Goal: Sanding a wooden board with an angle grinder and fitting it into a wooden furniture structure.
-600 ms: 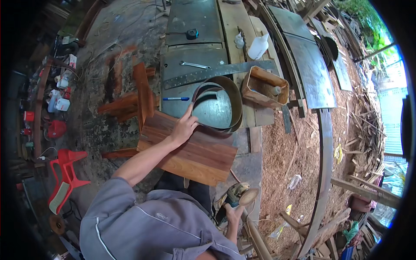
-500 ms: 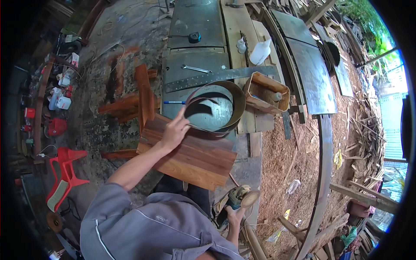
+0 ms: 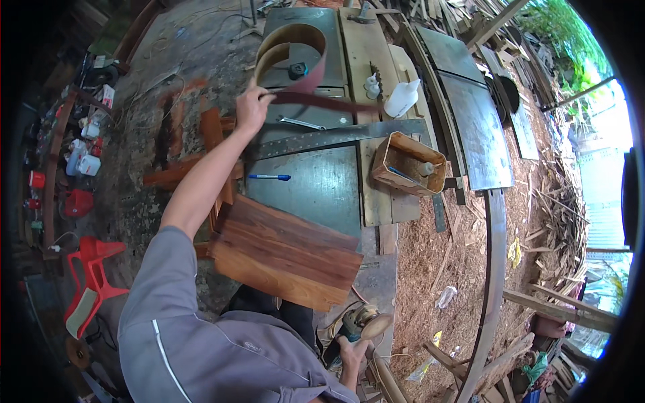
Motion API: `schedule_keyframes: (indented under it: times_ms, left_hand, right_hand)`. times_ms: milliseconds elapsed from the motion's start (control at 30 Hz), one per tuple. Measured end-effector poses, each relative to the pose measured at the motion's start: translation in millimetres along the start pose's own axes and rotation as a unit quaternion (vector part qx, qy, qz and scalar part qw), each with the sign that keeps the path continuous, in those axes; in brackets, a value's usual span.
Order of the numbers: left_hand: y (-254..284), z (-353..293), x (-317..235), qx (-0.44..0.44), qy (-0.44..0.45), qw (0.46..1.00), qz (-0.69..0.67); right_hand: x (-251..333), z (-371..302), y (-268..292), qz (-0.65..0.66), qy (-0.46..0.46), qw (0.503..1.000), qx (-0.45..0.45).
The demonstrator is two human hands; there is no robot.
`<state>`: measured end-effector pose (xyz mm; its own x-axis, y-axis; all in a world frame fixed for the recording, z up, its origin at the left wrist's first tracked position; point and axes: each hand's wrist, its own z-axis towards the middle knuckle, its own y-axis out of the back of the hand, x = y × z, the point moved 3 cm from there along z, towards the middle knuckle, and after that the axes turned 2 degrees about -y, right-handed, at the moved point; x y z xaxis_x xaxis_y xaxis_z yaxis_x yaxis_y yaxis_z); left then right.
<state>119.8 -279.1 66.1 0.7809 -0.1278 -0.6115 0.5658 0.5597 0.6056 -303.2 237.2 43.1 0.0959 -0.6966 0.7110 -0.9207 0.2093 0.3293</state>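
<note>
My left hand [image 3: 250, 109] reaches far out over the metal table, pinching the edge of a coiled sandpaper strip [image 3: 316, 41]. The strip is tan on one face and reddish on the other; a loose length trails right, smeared by motion. Low in the view, my right hand [image 3: 352, 350] is wrapped round a teal angle grinder [image 3: 351, 324] with a round tan disc [image 3: 377, 326] facing up. Between my arms lies a wooden panel [image 3: 285, 252] of brown striped boards, tilted on the table's near edge.
On the metal table [image 3: 316, 181] lie a blue pen [image 3: 269, 177], a wrench [image 3: 302, 123], a long perforated metal bar [image 3: 336, 138] and a tape measure [image 3: 297, 70]. A wooden box [image 3: 410, 164] and a white bottle [image 3: 402, 99] stand right. A red plastic chair [image 3: 94, 275] is left.
My left hand has carried the sandpaper coil away from me, to the far end of the table, and part of it has unwound. My right hand still holds the grinder.
</note>
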Motion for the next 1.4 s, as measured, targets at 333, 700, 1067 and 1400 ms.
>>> schedule_keyframes:
  times_ms: [333,700,1067,1400]
  left_hand:
    - [-83,61,48,0.035,0.045,0.998,0.030]
    - [-20,-51,20,0.231,0.073,0.970,-0.026]
    - [177,-364,127,0.263,0.437,0.846,-0.156]
    - [158,-354,84,0.239,0.471,0.827,-0.191]
  right_hand:
    - [-26,-22,-20,-0.011,-0.024,0.999,-0.034]
    - [52,29,-22,-0.140,0.097,0.985,-0.005]
    - [107,140,-45,-0.326,0.193,0.924,0.058]
    - [195,221,-163,-0.510,0.336,0.782,0.122]
